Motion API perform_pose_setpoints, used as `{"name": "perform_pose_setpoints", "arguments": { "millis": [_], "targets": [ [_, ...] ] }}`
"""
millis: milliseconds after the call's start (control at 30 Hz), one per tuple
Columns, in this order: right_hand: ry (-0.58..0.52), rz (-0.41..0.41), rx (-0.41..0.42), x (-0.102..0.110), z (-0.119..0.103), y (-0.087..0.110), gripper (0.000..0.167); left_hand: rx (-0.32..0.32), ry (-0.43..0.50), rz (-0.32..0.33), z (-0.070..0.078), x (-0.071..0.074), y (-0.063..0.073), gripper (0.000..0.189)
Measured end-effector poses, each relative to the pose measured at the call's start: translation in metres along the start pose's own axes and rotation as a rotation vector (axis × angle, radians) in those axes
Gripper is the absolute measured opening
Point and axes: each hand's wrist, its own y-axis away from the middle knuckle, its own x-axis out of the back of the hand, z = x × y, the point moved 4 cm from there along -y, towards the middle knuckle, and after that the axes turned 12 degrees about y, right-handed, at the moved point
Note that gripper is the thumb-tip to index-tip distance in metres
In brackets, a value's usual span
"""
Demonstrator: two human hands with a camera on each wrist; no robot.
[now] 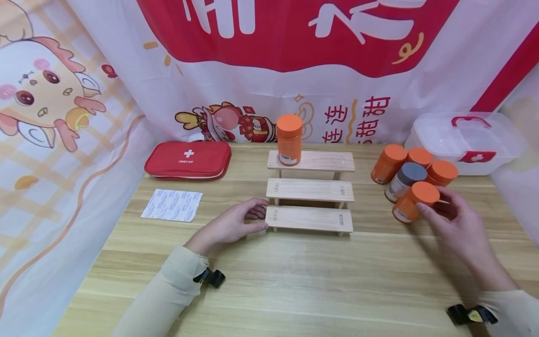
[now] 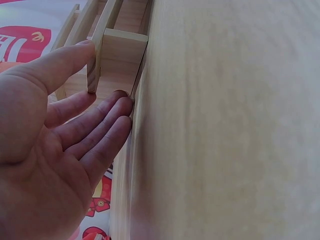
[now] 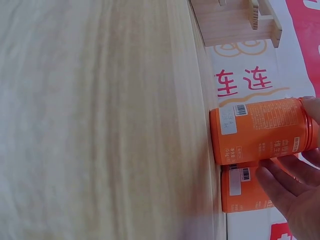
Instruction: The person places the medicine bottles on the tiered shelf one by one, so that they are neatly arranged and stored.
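My left hand (image 1: pixel 240 220) is at the left end of a three-step wooden stand (image 1: pixel 309 219). In the left wrist view, thumb and index finger pinch the end of its lowest board (image 2: pixel 102 50); the other fingers extend beneath. My right hand (image 1: pixel 459 224) grips an orange bottle (image 1: pixel 406 208) near its orange lid, thumb on one side and fingers on the other. The bottle's printed label shows in the right wrist view; its base is at or close to the tabletop. Another orange bottle (image 1: pixel 289 140) stands upright on the left of the top step.
Behind the gripped bottle cluster several orange bottles (image 1: pixel 388 164) and one grey-lidded bottle (image 1: pixel 406 181). A clear first-aid box (image 1: pixel 463 140) stands at the back right. To the left lie a red first-aid pouch (image 1: pixel 188 160) and a white printed sheet (image 1: pixel 172 205).
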Motion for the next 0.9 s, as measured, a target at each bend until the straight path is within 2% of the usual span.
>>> {"name": "perform_pose_setpoints", "arguments": {
  "millis": [600, 900],
  "targets": [
    [0.008, -0.015, -0.019, -0.0010, 0.0015, -0.0024, 0.083, -0.003, 0.002, -0.001, 0.0001, -0.0001, 0.0003, 0.059],
    [0.011, 0.028, -0.018, -0.0011, -0.0003, -0.0025, 0.083, 0.004, -0.010, 0.003, 0.0003, -0.0002, 0.0005, 0.060]
  ]
}}
